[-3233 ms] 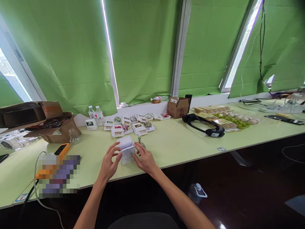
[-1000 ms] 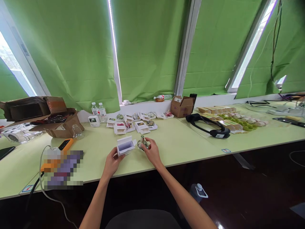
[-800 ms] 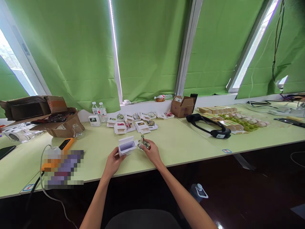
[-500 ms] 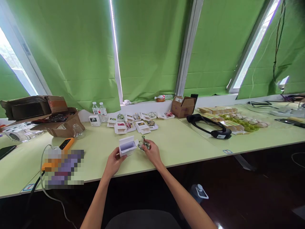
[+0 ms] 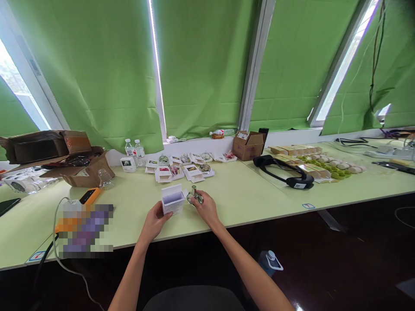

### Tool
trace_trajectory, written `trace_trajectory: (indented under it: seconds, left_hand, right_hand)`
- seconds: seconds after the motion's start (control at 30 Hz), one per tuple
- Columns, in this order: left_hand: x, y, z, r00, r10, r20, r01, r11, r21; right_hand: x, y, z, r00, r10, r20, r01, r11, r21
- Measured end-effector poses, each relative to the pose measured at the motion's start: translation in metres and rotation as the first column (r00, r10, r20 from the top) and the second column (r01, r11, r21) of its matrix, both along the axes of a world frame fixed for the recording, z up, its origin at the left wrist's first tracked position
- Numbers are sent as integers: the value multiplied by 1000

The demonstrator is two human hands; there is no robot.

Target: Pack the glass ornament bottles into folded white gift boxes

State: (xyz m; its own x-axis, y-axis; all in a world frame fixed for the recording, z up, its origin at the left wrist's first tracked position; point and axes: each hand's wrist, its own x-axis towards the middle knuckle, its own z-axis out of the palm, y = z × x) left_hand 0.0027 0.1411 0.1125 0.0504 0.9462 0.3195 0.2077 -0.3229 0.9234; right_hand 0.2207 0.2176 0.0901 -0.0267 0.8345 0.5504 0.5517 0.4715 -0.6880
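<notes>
A small white box (image 5: 173, 201) with its flap open stands on the pale green table (image 5: 246, 194) in front of me. My left hand (image 5: 154, 222) grips the box from its near left side. Right beside the box is a small round glass bottle (image 5: 194, 196) with a metal cap, and my right hand (image 5: 206, 208) is closed round its lower part. Box and bottle are almost touching.
Behind them lie several small white boxes (image 5: 191, 171) and round bottles, plus two water bottles (image 5: 135, 152). Brown cartons (image 5: 81, 170) sit at the left, an orange device (image 5: 88, 196) with a cable near it, a black headset (image 5: 285, 170) and rows of small items at the right.
The white box has been tipped more upright in my left hand. My right hand has taken hold of the bottle and brought it close against the box's right side.
</notes>
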Motion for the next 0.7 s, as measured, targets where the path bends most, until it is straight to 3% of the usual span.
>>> trace_trajectory:
  seconds: [0.23,0.53,0.7]
  left_hand:
    - [-1,0,-2,1000,-18,-13,18,1000,-3]
    - [-1,-1,0,999,-29,-20,29,999,-24]
    - [-1,0,-2,1000,-20,5,20,999,-37]
  right_hand:
    - [1,-5,3,974,-50,221,28,994,101]
    - [22,-19,44,893,-10,450,87,984,-153]
    - [30,-23,58,900,-56,431,128,982,-138]
